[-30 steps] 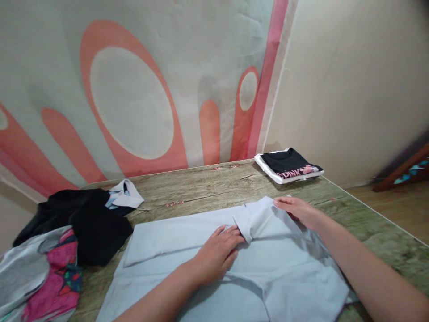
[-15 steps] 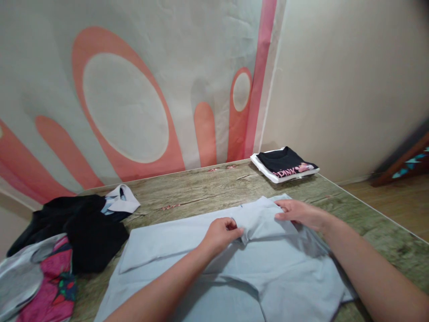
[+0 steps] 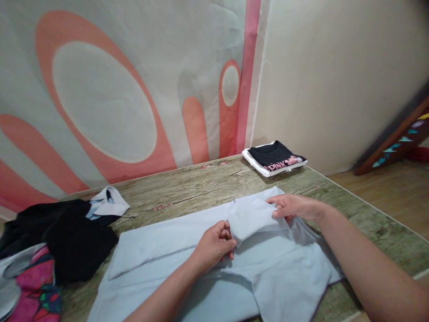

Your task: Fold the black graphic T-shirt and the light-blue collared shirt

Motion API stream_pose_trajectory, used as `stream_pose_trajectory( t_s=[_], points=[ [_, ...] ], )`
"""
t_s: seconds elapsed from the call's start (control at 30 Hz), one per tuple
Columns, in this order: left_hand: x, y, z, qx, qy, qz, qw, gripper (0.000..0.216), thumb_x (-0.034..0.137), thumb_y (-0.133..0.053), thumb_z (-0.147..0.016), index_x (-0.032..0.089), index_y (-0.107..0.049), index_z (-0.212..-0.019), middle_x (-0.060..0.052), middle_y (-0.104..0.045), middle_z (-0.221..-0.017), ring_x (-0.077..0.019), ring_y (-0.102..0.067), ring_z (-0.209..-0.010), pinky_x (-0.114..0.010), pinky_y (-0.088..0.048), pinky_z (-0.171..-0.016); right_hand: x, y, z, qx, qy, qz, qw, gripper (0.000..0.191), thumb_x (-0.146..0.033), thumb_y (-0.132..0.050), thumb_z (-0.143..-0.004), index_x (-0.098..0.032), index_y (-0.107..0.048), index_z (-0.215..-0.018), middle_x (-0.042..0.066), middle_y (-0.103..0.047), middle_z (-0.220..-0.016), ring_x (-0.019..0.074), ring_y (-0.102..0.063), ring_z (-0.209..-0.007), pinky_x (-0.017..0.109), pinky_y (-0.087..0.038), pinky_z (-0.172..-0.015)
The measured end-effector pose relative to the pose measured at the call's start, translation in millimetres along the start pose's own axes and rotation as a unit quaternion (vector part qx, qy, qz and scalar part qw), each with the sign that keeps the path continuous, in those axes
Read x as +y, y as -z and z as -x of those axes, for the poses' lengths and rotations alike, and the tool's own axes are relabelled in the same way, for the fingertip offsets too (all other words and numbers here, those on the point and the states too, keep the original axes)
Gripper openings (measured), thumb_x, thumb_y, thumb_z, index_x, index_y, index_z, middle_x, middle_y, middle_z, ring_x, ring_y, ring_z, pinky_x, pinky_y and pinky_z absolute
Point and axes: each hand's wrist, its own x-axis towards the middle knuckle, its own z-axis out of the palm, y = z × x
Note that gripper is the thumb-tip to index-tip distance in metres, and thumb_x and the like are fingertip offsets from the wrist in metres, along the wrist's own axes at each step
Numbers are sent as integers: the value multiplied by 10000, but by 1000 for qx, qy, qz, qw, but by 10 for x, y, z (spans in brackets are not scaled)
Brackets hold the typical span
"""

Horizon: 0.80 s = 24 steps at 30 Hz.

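A pale blue-white shirt lies spread over the near part of the table, one long side folded inward. My left hand pinches the edge of its sleeve, which is turned back over the body of the shirt. At the upper right of the garment, my right hand holds the cloth between thumb and fingers. Between the two hands the sleeve stretches fairly flat. The other sleeve spreads toward the lower right. My left forearm hides part of the shirt's lower body.
Folded shirts, a black one on white, are stacked at the table's far right corner. On the left lie a crumpled black garment with a white collar and a pink-and-grey patterned garment. The wood-patterned tabletop meets a decorated wall.
My left hand has shifted slightly down and left with the sleeve edge, and the sleeve is now flatter and smoother between my hands. The whole view has turned a little to the right.
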Motion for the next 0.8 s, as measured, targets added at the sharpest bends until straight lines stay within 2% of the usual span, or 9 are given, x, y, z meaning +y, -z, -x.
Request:
stream_pose_trajectory(
  t_s=[0.13,0.23,0.37,0.47,0.53,0.63,0.7,0.8],
  points=[
    [44,-4,68,-38,-26,-100,994,56,183,-601,-746,166,-555,-773,40,-563,-639,-78,-504,-499,-193,-357,-475,-39,-46,27,8,-15,23,1000,499,-539,-703,-757,-144,-629,-1053,23,-637,-756,92,-570,-555,179,-476,-480],
    [60,-43,126,-5,-110,-209,972,31,152,-596,-769,173,-589,-747,19,-563,-689,-112,-518,-616,-229,-390,-585,-27,-64,5,27,-21,25,999,487,-608,-660,-760,-136,-637,-877,-1,-601,-674,85,-543,-512,189,-463,-464],
    [80,-108,203,49,-241,-308,919,77,153,-522,-853,195,-586,-860,-31,-604,-853,-174,-531,-818,-291,-411,-755,-14,-23,-23,35,10,14,999,422,-505,-751,-715,-136,-640,-889,-2,-623,-718,85,-556,-551,178,-430,-489],
    [81,-115,217,88,-265,-301,912,86,198,-471,-913,198,-555,-931,-50,-605,-919,-189,-527,-879,-309,-416,-806,-22,49,29,33,80,10,996,347,-406,-769,-727,-126,-644,-892,28,-659,-816,111,-601,-684,201,-464,-620],
    [65,-99,200,101,-246,-267,926,104,223,-452,-936,202,-549,-967,-47,-607,-930,-182,-541,-881,-296,-428,-800,-37,95,107,-11,111,26,993,351,-359,-793,-702,-125,-651,-923,44,-676,-877,146,-626,-789,238,-481,-720],
    [43,-63,165,74,-233,-235,941,124,215,-443,-944,210,-557,-992,-43,-627,-955,-176,-567,-902,-291,-435,-817,-89,127,247,-133,110,102,980,367,-338,-805,-684,-121,-680,-951,63,-697,-914,190,-637,-885,288,-477,-819],
    [48,-43,155,32,-258,-258,931,119,168,-472,-919,215,-569,-970,-43,-643,-989,-183,-570,-957,-309,-414,-864,-136,117,315,-190,105,149,965,353,-372,-776,-719,-114,-696,-946,85,-704,-936,210,-637,-923,310,-470,-854],
    [81,-23,164,-41,-302,-337,891,183,84,-509,-866,232,-593,-934,-20,-669,-1006,-197,-553,-1016,-343,-364,-898,-186,55,335,-203,88,150,964,401,-457,-708,-776,-110,-681,-975,102,-698,-939,210,-640,-902,311,-486,-810]
  ],
)
